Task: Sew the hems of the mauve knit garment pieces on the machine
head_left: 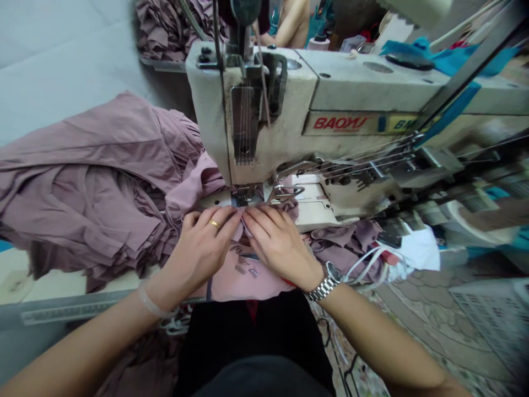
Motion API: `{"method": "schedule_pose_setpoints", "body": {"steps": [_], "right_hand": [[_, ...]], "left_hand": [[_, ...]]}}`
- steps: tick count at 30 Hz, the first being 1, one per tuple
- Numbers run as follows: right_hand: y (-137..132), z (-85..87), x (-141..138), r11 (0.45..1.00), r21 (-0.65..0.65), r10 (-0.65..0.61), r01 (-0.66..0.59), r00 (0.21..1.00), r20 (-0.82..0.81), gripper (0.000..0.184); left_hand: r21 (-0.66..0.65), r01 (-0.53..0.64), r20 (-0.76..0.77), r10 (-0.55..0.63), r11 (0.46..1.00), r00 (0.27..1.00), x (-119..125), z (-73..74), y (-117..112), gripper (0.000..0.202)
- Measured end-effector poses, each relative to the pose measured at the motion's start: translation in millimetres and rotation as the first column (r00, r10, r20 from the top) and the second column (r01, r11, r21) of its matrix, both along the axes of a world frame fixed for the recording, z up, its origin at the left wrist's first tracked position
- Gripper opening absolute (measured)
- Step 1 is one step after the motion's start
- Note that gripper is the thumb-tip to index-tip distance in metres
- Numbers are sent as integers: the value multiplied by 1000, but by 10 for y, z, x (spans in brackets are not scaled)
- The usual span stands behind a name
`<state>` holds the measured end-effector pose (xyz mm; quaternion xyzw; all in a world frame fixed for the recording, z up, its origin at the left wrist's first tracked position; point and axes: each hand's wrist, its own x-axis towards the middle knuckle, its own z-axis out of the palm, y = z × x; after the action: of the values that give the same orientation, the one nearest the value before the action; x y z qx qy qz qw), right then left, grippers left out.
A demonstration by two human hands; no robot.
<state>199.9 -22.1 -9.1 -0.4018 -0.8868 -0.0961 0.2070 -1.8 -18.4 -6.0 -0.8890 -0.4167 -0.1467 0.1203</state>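
My left hand (200, 253), with a gold ring, and my right hand (281, 245), with a steel wristwatch (333, 275), press together on a mauve fabric piece (243, 278). Their fingertips nearly meet and pinch the fabric just in front of the metal presser foot (246, 196). That foot belongs to a cream BAOYU sewing machine (264, 116), whose head rises above my hands. The needle is hidden behind the foot and machine parts. Small fabric scraps lie on the mauve piece below my fingers.
A large mauve garment pile (91, 187) covers the table left of the machine, and more mauve cloth (173, 27) lies behind. White cords and white cloth (413, 251) sit to the right. A person's bare arm (293, 25) shows beyond the machine. A grey plastic crate (491, 325) stands on the patterned floor.
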Motion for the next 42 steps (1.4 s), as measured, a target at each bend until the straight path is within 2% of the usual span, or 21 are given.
{"method": "schedule_pose_setpoints", "body": {"steps": [8, 11, 15, 18, 25, 33, 38, 42], "right_hand": [[68, 9, -59, 996, -57, -68, 69, 998, 6, 41], [77, 1, -48, 997, -63, -55, 54, 998, -28, 38], [66, -26, -19, 998, -54, 6, -14, 987, -159, 25], [58, -25, -18, 998, -53, 17, -28, 980, -197, 22], [117, 45, -34, 995, -95, -11, -1, 991, -132, 24], [252, 1, 45, 992, -124, 15, -32, 991, -130, 30], [287, -6, 87, 994, -106, 24, -39, 991, -134, 30], [271, 24, 64, 997, -76, 15, -21, 997, -70, 30]], "left_hand": [[-10, -4, -43, 4, 1000, 999, 19, 12, 67, 38], [-1, 57, -21, -57, 998, 998, -10, 21, 74, 38], [10, 167, 56, -167, 986, 984, -70, 35, 60, 31], [9, 196, 72, -196, 981, 978, -102, 34, 65, 30], [16, 177, 99, -177, 984, 979, -67, 26, 148, 27], [9, 150, 134, -150, 989, 979, -32, 42, 246, 27], [23, 150, 143, -152, 988, 978, -56, 25, 265, 29], [33, 153, 109, -156, 988, 982, -63, 28, 256, 30]]}}
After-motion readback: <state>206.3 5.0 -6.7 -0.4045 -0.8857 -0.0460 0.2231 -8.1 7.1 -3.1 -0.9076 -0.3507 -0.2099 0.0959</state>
